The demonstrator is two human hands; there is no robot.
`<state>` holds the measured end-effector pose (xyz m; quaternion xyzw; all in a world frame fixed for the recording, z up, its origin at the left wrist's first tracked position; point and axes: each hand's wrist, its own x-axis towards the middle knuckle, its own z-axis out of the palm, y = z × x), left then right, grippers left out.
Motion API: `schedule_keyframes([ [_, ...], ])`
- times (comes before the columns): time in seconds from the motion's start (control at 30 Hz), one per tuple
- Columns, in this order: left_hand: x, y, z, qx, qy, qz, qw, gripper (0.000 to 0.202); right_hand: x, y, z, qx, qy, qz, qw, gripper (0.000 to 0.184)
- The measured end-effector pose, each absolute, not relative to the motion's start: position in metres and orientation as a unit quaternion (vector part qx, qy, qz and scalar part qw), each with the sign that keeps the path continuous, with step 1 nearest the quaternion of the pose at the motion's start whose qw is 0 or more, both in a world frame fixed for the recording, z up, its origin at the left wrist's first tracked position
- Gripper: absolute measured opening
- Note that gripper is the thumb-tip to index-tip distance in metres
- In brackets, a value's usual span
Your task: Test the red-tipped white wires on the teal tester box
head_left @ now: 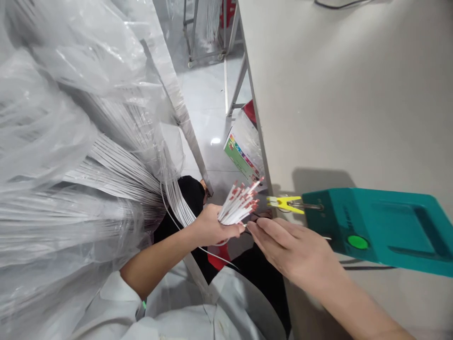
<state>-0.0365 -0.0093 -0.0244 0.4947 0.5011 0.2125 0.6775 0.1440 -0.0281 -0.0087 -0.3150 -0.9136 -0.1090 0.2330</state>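
My left hand (215,224) is closed around a bundle of thin white wires (235,208), their reddish, copper-coloured ends fanned upward. Close by, my right hand (286,243) has its fingers pressed together, pinching a single thin wire (245,225) by the left thumb; most of that wire is hidden. Just beyond the right hand stands a teal machine (382,226) with a round green button (357,242). A yellow clip (285,203) sits on a metal rod at the machine's near end.
Plastic-wrapped wire bundles (116,165) fill the left side, beside a metal frame bar (187,127). The pale table (347,104) lies to the right, with a black cable (368,267) under the machine. A printed box (240,158) and a wheeled rack (205,54) stand on the floor.
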Motion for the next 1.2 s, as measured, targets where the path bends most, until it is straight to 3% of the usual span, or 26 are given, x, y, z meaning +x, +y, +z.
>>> schedule_keyframes([
  [0.13,-0.031,-0.008,-0.022,0.437,0.532,0.266,0.674,0.018,0.142,-0.029,-0.014,-0.288,-0.900,-0.201,0.257,0.013],
  [0.23,-0.029,-0.008,-0.018,0.423,0.556,0.299,0.650,0.020,0.145,-0.029,-0.016,-0.293,-0.892,-0.200,0.279,0.014],
  [0.33,-0.028,-0.008,-0.014,0.432,0.569,0.297,0.634,0.019,0.149,-0.029,-0.017,-0.369,-0.870,-0.117,0.305,0.012],
  [0.5,-0.026,-0.012,-0.012,0.494,0.557,0.290,0.601,0.015,0.152,-0.026,-0.007,-0.464,-0.789,0.129,0.382,0.016],
  [0.63,-0.025,-0.015,-0.012,0.518,0.535,0.306,0.593,0.012,0.153,-0.023,0.002,-0.452,-0.769,0.289,0.349,0.013],
  [1.03,-0.024,-0.022,-0.014,0.526,0.544,0.315,0.574,0.011,0.136,-0.027,-0.011,-0.523,-0.649,0.434,0.342,0.019],
  [1.2,-0.029,-0.022,-0.016,0.518,0.534,0.292,0.601,0.015,0.132,-0.030,-0.017,-0.508,-0.693,0.339,0.383,0.019],
])
